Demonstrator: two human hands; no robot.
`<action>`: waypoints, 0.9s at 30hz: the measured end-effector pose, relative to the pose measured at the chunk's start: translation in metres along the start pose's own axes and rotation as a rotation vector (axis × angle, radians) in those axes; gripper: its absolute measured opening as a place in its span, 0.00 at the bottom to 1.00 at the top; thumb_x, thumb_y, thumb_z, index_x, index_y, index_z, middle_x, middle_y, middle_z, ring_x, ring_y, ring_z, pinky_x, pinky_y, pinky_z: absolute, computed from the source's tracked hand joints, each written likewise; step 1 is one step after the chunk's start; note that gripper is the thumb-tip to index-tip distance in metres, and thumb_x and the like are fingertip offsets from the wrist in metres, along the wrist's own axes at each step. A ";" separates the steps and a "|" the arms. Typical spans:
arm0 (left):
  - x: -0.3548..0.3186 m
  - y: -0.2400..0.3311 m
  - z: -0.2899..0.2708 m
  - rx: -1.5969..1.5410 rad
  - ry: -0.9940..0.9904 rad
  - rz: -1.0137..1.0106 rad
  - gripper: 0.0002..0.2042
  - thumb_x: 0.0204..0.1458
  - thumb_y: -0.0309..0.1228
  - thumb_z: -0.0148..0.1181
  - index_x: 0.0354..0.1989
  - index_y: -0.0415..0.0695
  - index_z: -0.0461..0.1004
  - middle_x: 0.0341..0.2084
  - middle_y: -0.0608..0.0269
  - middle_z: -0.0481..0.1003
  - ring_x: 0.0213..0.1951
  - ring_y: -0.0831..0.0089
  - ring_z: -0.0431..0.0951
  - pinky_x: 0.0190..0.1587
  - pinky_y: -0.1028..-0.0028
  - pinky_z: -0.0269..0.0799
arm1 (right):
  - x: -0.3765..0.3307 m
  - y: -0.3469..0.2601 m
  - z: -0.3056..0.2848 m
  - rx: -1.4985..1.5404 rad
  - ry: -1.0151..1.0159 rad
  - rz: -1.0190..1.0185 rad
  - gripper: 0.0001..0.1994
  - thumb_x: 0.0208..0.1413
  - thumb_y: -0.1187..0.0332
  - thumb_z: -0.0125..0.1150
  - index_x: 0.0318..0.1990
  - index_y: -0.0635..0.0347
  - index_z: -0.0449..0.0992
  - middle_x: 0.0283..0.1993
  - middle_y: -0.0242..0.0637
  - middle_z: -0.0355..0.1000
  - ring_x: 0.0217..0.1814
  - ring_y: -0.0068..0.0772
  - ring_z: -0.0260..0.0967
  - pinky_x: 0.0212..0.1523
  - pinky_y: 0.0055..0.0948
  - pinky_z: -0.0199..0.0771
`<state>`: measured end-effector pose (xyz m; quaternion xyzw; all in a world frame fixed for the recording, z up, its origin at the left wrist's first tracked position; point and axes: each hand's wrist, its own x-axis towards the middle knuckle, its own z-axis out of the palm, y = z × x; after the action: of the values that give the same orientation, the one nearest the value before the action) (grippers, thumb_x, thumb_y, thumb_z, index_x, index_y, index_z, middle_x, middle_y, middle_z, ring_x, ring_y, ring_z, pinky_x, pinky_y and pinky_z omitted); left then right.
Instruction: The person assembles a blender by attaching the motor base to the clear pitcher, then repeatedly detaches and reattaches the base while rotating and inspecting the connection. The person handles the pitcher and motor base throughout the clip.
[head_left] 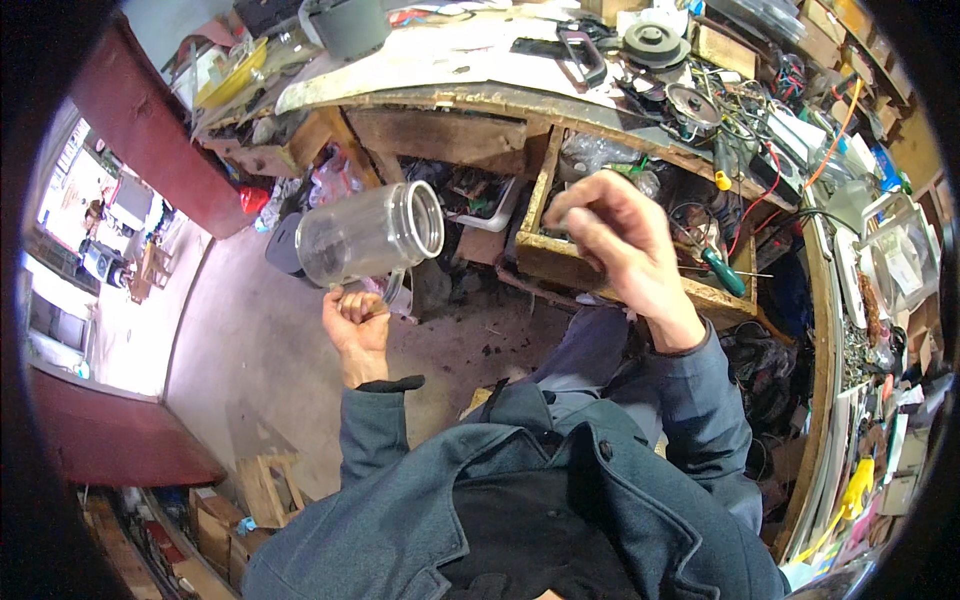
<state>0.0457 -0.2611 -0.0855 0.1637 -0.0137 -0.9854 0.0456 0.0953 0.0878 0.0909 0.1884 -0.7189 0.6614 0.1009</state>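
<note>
My left hand (356, 325) is closed round the handle of a clear blender jar (350, 240). The jar lies tilted on its side in the air, its white-rimmed mouth (428, 220) facing right and a dark base (285, 245) at its left end. My right hand (625, 245) hovers above an open wooden drawer (560, 262), apart from the jar. Its fingers are bent in toward the thumb like a pinch; whatever is between them is too small or hidden to name. Beside that wrist, a green-handled screwdriver (722, 272) lies across the drawer's edge.
A cluttered workbench (440, 95) runs along the far side, with a grey pot (345, 25), round metal parts (655, 42) and tangled wires. More tools and boxes crowd the right-hand bench. Bare floor (250, 350) shows at left, near an open doorway (120, 250).
</note>
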 end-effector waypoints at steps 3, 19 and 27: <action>-0.004 0.007 -0.001 0.068 0.090 0.067 0.23 0.57 0.25 0.52 0.14 0.55 0.47 0.10 0.76 0.47 0.14 0.81 0.45 0.21 0.77 0.50 | 0.027 0.012 -0.001 -0.116 -0.041 0.136 0.03 0.63 0.74 0.60 0.37 0.63 0.75 0.30 0.26 0.71 0.31 0.15 0.66 0.33 0.21 0.69; -0.025 -0.030 0.022 0.103 -0.103 -0.221 0.19 0.59 0.30 0.48 0.16 0.54 0.50 0.11 0.76 0.45 0.14 0.82 0.45 0.20 0.77 0.51 | 0.167 0.045 -0.090 -1.039 0.322 -0.348 0.38 0.49 0.61 0.70 0.67 0.65 0.62 0.65 0.58 0.64 0.69 0.54 0.62 0.70 0.42 0.61; -0.008 -0.079 0.045 0.004 -0.279 -0.453 0.20 0.55 0.26 0.52 0.14 0.54 0.52 0.09 0.76 0.47 0.12 0.81 0.48 0.21 0.76 0.54 | 0.016 0.055 -0.093 -1.336 -0.513 0.305 0.32 0.37 0.65 0.73 0.57 0.49 0.77 0.73 0.63 0.52 0.72 0.68 0.53 0.67 0.55 0.65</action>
<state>0.0317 -0.1814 -0.0437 0.0253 0.0150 -0.9835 -0.1786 0.0491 0.1803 0.0572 0.1336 -0.9882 0.0235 -0.0706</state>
